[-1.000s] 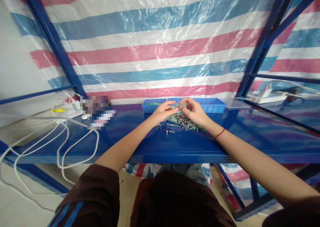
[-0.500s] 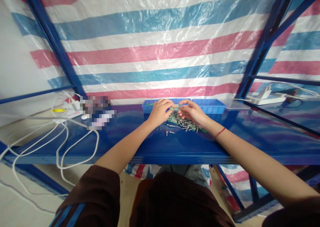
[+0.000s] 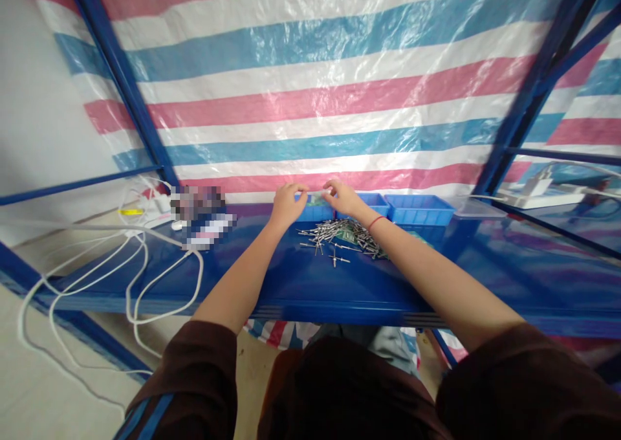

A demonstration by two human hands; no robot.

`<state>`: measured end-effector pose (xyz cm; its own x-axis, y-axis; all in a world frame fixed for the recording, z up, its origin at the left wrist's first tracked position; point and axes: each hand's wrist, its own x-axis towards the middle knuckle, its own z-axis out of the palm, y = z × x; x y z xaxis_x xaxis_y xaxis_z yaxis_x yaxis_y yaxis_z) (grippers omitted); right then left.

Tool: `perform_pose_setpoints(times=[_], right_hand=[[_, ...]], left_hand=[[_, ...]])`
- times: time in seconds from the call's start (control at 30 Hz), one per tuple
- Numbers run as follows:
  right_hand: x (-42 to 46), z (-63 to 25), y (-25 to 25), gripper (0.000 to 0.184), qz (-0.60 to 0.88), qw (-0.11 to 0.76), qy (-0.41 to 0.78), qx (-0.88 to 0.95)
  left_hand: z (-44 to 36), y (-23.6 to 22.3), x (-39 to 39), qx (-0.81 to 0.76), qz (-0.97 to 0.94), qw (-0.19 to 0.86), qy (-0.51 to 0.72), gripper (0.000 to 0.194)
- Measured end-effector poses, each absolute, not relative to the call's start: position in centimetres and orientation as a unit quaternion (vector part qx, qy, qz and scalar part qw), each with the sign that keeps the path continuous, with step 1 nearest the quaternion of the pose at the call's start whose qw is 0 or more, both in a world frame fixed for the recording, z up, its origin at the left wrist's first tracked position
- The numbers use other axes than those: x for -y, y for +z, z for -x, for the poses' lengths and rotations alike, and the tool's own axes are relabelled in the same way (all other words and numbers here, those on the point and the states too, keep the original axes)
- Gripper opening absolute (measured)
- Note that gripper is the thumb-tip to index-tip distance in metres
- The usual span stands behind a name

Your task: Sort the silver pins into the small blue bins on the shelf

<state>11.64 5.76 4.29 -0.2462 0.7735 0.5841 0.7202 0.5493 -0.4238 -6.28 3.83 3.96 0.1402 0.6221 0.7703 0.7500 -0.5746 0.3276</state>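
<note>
My left hand (image 3: 290, 205) and my right hand (image 3: 344, 200) are raised above the left blue bin, facing each other. Fingers and thumbs are pinched around the edges of a small clear, greenish plastic bag (image 3: 317, 198) stretched between them; its contents are too small to make out. Below my right hand lies a heap of silvery blind rivets (image 3: 334, 231) on the blue table, with green-tinted plastic (image 3: 347, 235) showing among them. A few loose rivets (image 3: 336, 259) lie in front of the heap. My forearm hides part of the heap's right side.
Blue plastic bins (image 3: 420, 211) stand in a row at the table's back. A clear lid-like sheet (image 3: 478, 208) lies right of them, near a white power strip (image 3: 543, 197). White cables (image 3: 194, 278) loop over the left table edge. Blue frame posts (image 3: 121, 84) rise at both sides.
Both hands have moved from over the rivet heap back and left to above the left bin, with the small bag between them. The view has shifted slightly, and more of the heap shows.
</note>
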Motion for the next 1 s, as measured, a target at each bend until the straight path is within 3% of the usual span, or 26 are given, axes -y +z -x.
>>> perform_pose_setpoints(times=[0.2, 0.37, 0.63, 0.73, 0.87, 1.0], right_hand=[[-2.9, -15.0, 4.4, 0.025, 0.443, 0.324, -0.113, 0.828], [0.5, -18.9, 4.0, 0.018, 0.435, 0.227, -0.153, 0.858], [0.9, -19.7, 3.5, 0.021, 0.464, 0.307, -0.086, 0.827], [1.6, -19.2, 3.4, 0.021, 0.439, 0.292, -0.071, 0.847], [2.4, -18.3, 3.2, 0.023, 0.457, 0.292, -0.070, 0.837], [2.5, -18.1, 3.0, 0.022, 0.459, 0.288, -0.041, 0.839]], left_hand=[[4.1, 2.4, -2.7, 0.378, 0.842, 0.024, -0.385, 0.019], [1.3, 1.4, -0.9, 0.294, 0.926, 0.007, -0.237, 0.022], [1.1, 2.2, -0.5, 0.302, 0.946, 0.046, -0.107, 0.027], [1.1, 2.2, -0.3, 0.281, 0.950, 0.084, -0.107, 0.022], [0.7, 1.7, 0.1, 0.271, 0.932, 0.142, -0.195, 0.022], [0.8, 1.4, -0.1, 0.295, 0.912, 0.124, -0.257, 0.025]])
